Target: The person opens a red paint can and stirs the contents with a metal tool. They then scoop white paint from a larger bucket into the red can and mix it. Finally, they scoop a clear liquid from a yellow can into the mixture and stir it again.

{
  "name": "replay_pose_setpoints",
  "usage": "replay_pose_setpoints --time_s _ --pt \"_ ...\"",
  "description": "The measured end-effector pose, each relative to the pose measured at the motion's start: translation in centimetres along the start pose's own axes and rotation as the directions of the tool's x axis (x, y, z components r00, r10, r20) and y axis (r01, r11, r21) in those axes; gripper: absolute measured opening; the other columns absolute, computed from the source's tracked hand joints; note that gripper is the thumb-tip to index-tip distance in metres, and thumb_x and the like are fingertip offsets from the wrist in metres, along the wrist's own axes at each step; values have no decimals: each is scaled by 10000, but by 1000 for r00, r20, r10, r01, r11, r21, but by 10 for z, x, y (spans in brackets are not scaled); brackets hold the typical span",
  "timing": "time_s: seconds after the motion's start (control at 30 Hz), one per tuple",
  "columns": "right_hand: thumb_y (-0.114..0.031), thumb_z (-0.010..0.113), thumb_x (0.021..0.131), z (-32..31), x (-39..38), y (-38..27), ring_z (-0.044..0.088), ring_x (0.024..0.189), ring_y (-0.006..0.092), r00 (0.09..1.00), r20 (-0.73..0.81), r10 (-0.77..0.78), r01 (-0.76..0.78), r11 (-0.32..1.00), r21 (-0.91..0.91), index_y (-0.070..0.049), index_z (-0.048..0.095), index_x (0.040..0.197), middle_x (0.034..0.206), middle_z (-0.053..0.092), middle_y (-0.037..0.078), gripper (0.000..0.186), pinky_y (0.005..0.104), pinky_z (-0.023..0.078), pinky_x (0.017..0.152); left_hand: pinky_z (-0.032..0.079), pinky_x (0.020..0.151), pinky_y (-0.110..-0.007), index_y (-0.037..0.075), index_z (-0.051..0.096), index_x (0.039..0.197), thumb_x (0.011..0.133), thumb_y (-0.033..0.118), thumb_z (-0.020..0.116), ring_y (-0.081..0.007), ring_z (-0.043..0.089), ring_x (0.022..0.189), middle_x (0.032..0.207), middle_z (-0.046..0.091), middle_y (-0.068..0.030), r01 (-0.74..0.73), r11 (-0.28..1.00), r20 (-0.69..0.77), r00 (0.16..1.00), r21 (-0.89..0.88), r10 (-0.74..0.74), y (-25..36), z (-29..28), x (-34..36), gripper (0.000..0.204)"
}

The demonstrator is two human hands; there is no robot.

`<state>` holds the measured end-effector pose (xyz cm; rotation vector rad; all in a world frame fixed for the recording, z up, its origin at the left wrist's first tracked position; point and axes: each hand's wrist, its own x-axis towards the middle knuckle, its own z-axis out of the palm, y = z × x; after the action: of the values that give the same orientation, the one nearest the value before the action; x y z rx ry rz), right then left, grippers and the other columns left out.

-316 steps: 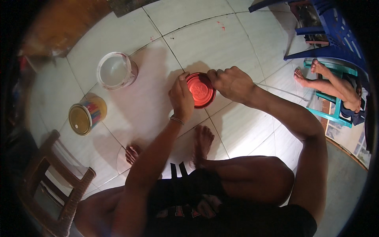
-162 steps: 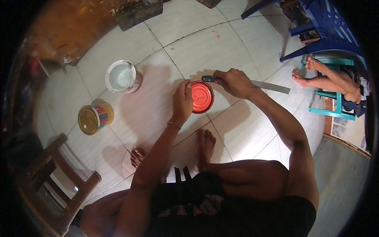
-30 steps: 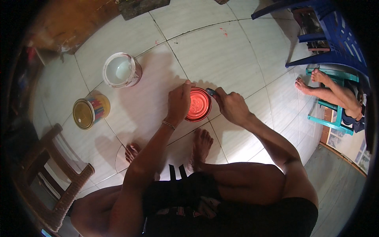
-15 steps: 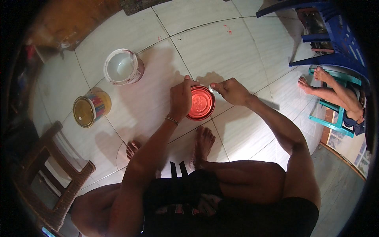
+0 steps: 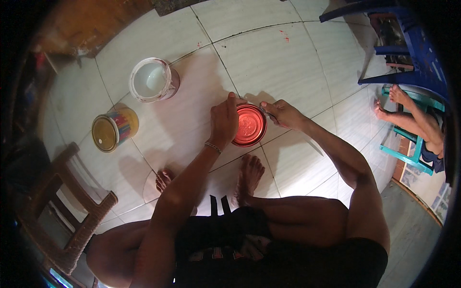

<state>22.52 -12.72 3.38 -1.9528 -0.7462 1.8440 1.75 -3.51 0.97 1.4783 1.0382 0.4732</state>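
The left hand [image 5: 224, 121] grips the left side of the red can [image 5: 250, 126]; the right hand [image 5: 286, 115] clasps a knife [image 5: 272, 118] by its right rim. Left on the floor [image 5: 269, 62]: a bucket [image 5: 173, 86], a yellow can [image 5: 115, 129].

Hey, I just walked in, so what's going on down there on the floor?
A person's left hand holds the left side of a red-topped can. The right hand grips a slim metal tool with its near end at the can's right rim. To the left, an open white bucket and a gold-topped tin stand on the tiles.
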Motion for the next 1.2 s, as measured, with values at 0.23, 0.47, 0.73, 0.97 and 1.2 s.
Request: replay_pose_setpoints --time_s 0.23,0.47,0.73,0.97,1.2 --pt "-565 595 1050 -3 3 9 464 408 139 997 -8 78 -78 995 62 -140 585 683 506 498 -7 562 329 377 410 549 777 -425 -19 791 985 1150 356 306 -306 697 693 775 744 -180 7 1000 9 1000 -26 -7 -2 5 1 636" --pt "-468 536 1070 25 -26 -28 729 636 379 764 -177 -620 51 332 -942 -65 674 816 628 671 228 496 488 580 565 557 799 -426 -32 786 961 1145 346 311 -322 732 746 818 770 -167 -17 998 62 998 57 14 3 -3 2 634" --pt "-514 504 1091 -2 -19 -47 743 827 388 969 -29 -247 164 721 -673 17 743 938 824 722 257 602 470 578 774 583 872 -407 -46 787 955 1144 353 305 -330 766 843 889 786 -195 12 999 129 992 -39 -7 -1 1 5 654" --pt "-597 515 1075 -6 1 -19 507 606 215 996 -20 -91 74 908 -412 4 773 972 590 540 116 662 398 465 661 577 897 -408 -47 791 952 1146 368 294 -337 767 876 906 788 -201 7 999 117 993 -47 -1 -3 -1 5 677" --pt "-659 590 1009 1 7 -8 298 384 56 996 65 -62 60 998 30 -161 447 539 445 341 -55 700 274 232 376 563 870 -424 -42 797 952 1149 354 295 -338 747 798 833 765 -213 6 998 100 995 -58 0 -3 -1 4 668"
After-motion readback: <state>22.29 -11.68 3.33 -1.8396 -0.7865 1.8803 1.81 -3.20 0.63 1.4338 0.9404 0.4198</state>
